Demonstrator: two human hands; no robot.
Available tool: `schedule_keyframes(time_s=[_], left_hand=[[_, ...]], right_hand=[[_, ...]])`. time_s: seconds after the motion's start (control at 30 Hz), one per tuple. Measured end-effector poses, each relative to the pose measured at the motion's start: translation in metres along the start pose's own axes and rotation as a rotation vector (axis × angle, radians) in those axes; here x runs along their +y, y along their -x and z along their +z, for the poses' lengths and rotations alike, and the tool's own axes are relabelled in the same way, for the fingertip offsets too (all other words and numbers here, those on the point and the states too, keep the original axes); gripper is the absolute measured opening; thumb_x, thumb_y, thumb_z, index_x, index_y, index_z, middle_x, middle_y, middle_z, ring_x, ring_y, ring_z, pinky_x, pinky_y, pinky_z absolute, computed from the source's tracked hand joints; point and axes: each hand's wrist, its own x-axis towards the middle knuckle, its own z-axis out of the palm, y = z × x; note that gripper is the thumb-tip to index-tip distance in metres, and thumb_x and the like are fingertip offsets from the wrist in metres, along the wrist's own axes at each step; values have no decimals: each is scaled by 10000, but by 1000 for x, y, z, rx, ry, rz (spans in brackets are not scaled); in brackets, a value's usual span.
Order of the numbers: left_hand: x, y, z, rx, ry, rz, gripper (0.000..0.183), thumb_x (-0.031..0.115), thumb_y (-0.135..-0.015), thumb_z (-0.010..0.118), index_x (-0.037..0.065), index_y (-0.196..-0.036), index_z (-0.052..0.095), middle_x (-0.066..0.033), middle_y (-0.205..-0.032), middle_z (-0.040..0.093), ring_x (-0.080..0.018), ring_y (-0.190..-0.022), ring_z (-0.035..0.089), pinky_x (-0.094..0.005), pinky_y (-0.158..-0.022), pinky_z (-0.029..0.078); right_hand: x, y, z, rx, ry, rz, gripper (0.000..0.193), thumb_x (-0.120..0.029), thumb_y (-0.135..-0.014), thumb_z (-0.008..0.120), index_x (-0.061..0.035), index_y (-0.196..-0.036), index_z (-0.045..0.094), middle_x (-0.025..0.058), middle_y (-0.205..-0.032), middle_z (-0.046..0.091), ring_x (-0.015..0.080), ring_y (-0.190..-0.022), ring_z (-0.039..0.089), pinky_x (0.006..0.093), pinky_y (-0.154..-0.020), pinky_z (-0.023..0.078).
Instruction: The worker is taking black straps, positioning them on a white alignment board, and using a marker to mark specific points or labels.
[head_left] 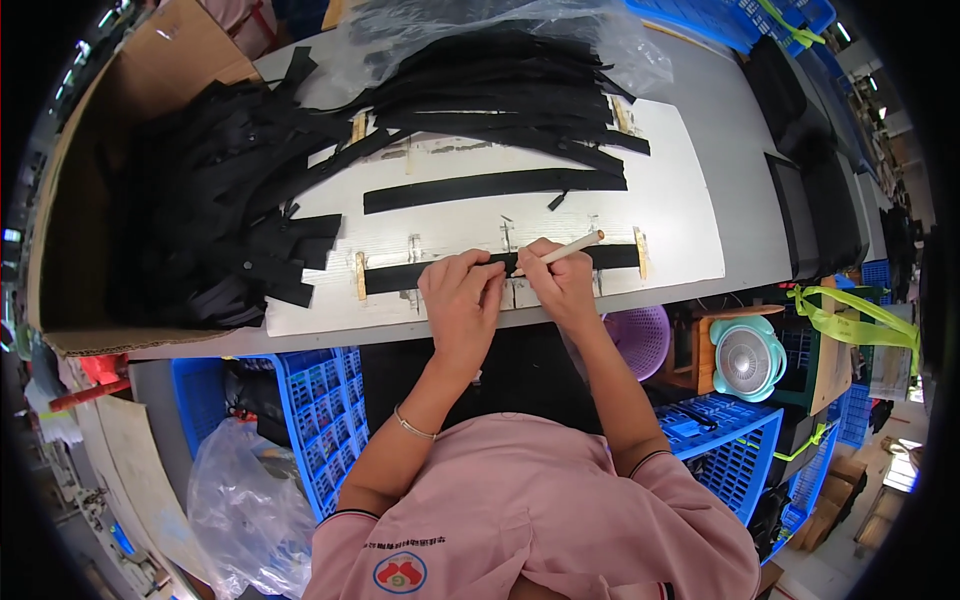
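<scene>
A black zipper (pixel 395 278) lies straight across a white board (pixel 670 200), between two tan end blocks. My left hand (pixel 462 300) rests on its middle, fingers bent and pressed together, holding the strip down. Closed round a white pen (pixel 575 246) is my right hand (pixel 562 288); the pen's tip points at the strip beside my left fingertips. What lies right under the fingertips is partly hidden. Just beyond, a second black zipper (pixel 490 188) lies loose with its pull tab sticking out. A heap of black zippers (pixel 490 80) covers the far part of the board.
At the left, a cardboard box (pixel 60 230) holds many more black zippers. Clear plastic (pixel 650 65) lies behind the heap. Dark padded pieces (pixel 815 200) stand at the right. Below the table are blue crates (pixel 320 420), a purple basket (pixel 640 340) and a small teal fan (pixel 750 360).
</scene>
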Motion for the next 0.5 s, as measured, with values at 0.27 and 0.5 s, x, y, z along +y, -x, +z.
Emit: schedule_keyframes(time_s=[0.27,0.5], left_hand=[[0,-1,0,-1,-25,12,152,67,-808,796,91,-954,762,-23,-1067,703,-236,-1032,620,-389,-958,400],[3,0,-2,-46,-50,6,124,74,-841,777,80,-963,757,-33,-1083,699,-244,-1036,614,-397,-980,394]], right_hand=[[1,-2,-2,-28,74,-107,212,-132,-970,637,-7,-802,672,106,-626,622,194,-529,602,327,-512,437],[4,5,-58,230,-341,125,231,-106,-1011,580,20,-847,683,23,-725,636,57,-616,526,227,-570,412]])
